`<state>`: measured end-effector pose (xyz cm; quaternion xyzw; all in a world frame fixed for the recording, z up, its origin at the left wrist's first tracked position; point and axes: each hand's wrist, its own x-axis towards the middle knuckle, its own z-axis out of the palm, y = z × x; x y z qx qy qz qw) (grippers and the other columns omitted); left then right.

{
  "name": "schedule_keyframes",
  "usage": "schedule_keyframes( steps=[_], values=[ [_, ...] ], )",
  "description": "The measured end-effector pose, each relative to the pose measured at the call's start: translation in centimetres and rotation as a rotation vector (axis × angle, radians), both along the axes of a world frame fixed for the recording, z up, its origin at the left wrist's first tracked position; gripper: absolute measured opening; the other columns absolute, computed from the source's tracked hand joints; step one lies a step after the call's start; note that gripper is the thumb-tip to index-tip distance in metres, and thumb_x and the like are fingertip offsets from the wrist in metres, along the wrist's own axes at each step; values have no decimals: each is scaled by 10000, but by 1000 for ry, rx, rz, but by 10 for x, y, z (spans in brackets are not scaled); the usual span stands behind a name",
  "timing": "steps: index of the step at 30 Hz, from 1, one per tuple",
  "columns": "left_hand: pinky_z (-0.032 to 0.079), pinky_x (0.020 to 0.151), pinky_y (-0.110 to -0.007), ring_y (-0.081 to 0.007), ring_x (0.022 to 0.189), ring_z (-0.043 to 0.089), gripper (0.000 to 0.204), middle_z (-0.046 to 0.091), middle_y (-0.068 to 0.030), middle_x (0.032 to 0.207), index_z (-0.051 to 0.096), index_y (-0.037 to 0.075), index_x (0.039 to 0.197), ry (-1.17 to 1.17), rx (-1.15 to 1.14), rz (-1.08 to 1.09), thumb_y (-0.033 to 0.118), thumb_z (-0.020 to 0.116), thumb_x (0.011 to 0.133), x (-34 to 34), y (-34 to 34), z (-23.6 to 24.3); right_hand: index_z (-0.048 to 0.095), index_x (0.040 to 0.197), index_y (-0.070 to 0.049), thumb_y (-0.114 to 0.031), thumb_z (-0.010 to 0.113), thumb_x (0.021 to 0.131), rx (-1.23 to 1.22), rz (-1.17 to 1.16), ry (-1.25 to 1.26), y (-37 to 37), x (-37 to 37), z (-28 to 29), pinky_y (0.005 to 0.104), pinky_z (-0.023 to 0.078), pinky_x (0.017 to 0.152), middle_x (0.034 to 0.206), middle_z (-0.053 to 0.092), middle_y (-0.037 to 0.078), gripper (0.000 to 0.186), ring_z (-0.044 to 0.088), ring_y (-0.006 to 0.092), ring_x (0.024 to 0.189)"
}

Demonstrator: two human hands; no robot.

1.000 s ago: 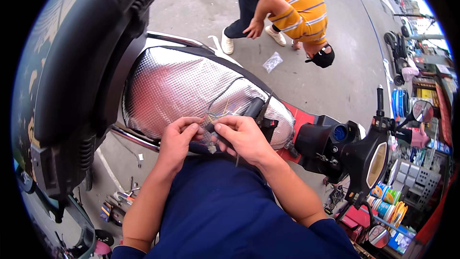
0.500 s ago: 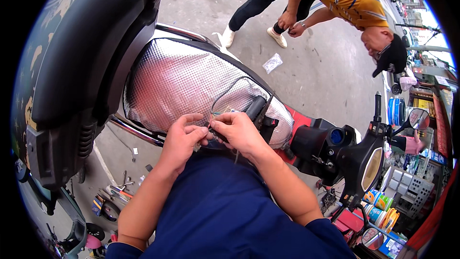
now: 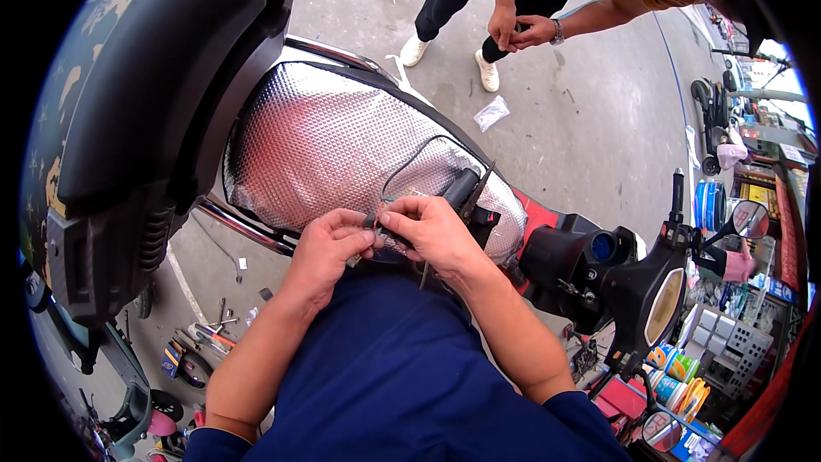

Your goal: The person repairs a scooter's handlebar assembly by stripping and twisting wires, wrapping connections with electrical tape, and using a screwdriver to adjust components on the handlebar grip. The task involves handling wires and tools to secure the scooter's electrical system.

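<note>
My left hand (image 3: 329, 250) and my right hand (image 3: 430, 229) meet over the near edge of a scooter seat with a quilted silver cover (image 3: 321, 133). Both have thumb and forefinger pinched on thin wire ends, with a small dark piece at the left fingertips. From there a dark cable (image 3: 409, 161) loops up across the cover. Just right of my right hand lie a black cylinder (image 3: 462, 189), a pointed dark metal tool (image 3: 481, 186) and a black item with a red mark (image 3: 484, 222). My fingers partly hide the wire ends.
Scooter handlebars (image 3: 658, 265) with mirrors rise at right; a big black case (image 3: 162, 94) fills the left. Across the seat stands another person (image 3: 513, 30), hands together. Tools (image 3: 218, 325) lie on the ground at lower left. A stall with goods (image 3: 727, 342) lines the right.
My left fingers have closed in, and a small dark piece now shows at their tips. The other person has come nearer, head shifting toward the upper edge. The view has shifted slightly.
</note>
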<state>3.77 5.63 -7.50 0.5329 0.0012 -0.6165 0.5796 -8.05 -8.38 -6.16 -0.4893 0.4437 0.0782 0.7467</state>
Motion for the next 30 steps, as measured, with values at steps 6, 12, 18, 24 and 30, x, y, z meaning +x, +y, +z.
schedule_keyframes(
  steps=[6, 12, 18, 24, 30],
  values=[
    [492, 718, -244, -110, 755, 626, 230, 700, -101, 868, 565, -5, 1089, -29, 7, -26, 29, 625, 870, -2, 0, 2, 668, 957, 26, -179, 641, 912, -54, 43, 36, -1, 1, 2, 216, 314, 405, 639, 549, -10, 212, 442, 45, 494],
    [486, 696, -238, -98, 737, 614, 228, 702, -91, 854, 572, -9, 1082, -96, 7, -6, 39, 633, 869, -3, 0, 1, 666, 937, 23, -187, 641, 915, -57, 40, 25, 0, 3, 3, 218, 306, 405, 629, 547, -13, 212, 437, 43, 486],
    [484, 659, -228, -85, 710, 611, 204, 705, -79, 837, 601, -28, 1057, -245, 5, -3, 46, 634, 870, -5, 0, -5, 648, 901, 9, -241, 625, 939, -37, 40, 47, 4, 0, 8, 221, 300, 404, 603, 510, -18, 254, 425, 45, 476],
    [482, 648, -237, -83, 698, 615, 183, 706, -63, 826, 645, -24, 1030, -543, 6, -55, 55, 640, 866, -8, -1, 2, 601, 847, -10, -276, 584, 972, 14, -26, -2, 10, -2, 12, 222, 308, 401, 590, 490, -16, 294, 421, 49, 469],
    [489, 645, -265, -113, 672, 620, 169, 676, -75, 792, 666, -16, 1026, -1490, -259, -167, 48, 628, 874, -7, -1, -1, 592, 863, -20, -252, 572, 981, 42, -160, -61, 18, 0, 11, 210, 312, 401, 597, 489, -13, 260, 413, 46, 467]
  ],
)
